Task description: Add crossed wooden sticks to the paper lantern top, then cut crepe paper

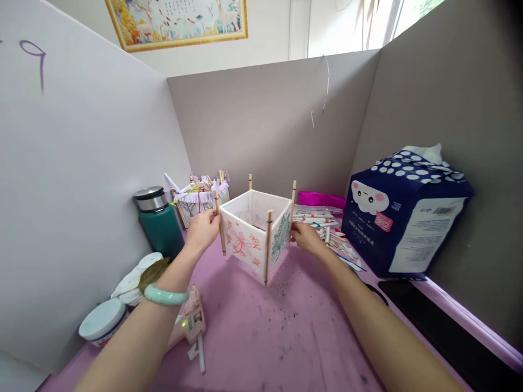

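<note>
Between my hands is a white box-shaped paper lantern (243, 243) with wooden sticks at its corners, open at the top. Red flowers are drawn on one side and a green pattern on another. My left hand (203, 231) pinches the stick at the left corner. At the right corner, my right hand (307, 237) grips the lantern low down, its fingertips partly hidden behind the edge. The lantern looks slightly tilted; I cannot tell whether it touches the table. A pink glue gun (192, 321) with a white glue stick lies beside my left forearm.
Behind my left hand stands another decorated lantern (196, 204) with purple fringe, next to a green bottle (161, 226). A white-lidded tub (103, 321) sits front left. Markers (316, 220) and sticks lie back right, by a blue tissue pack (376, 234). Grey panels (261, 125) enclose the purple table (261, 337).
</note>
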A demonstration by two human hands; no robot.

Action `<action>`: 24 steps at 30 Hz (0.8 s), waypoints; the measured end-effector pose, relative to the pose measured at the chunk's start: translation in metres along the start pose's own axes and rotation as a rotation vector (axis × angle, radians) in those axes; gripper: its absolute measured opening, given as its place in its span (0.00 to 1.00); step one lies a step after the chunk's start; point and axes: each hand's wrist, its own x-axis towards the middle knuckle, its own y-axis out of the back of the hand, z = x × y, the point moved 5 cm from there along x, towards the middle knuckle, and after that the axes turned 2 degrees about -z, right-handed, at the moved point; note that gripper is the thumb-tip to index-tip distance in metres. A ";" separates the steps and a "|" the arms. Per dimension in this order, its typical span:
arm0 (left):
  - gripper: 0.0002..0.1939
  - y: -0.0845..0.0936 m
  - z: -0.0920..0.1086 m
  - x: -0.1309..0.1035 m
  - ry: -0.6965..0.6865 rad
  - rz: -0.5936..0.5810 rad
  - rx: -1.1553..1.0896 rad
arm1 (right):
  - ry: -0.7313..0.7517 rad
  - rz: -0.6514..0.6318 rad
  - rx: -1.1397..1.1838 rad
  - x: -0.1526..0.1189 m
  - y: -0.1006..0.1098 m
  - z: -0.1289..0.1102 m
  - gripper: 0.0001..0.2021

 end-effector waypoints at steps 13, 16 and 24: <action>0.16 -0.006 0.025 -0.051 -0.060 -0.212 0.212 | -0.057 -0.042 0.042 -0.019 0.025 0.006 0.12; 0.14 -0.017 0.015 -0.052 -0.060 -0.344 0.241 | 0.033 -0.348 0.117 -0.057 0.017 -0.006 0.11; 0.13 -0.039 0.015 -0.056 -0.052 -0.327 0.318 | 0.112 -0.225 -0.230 -0.085 -0.011 -0.029 0.15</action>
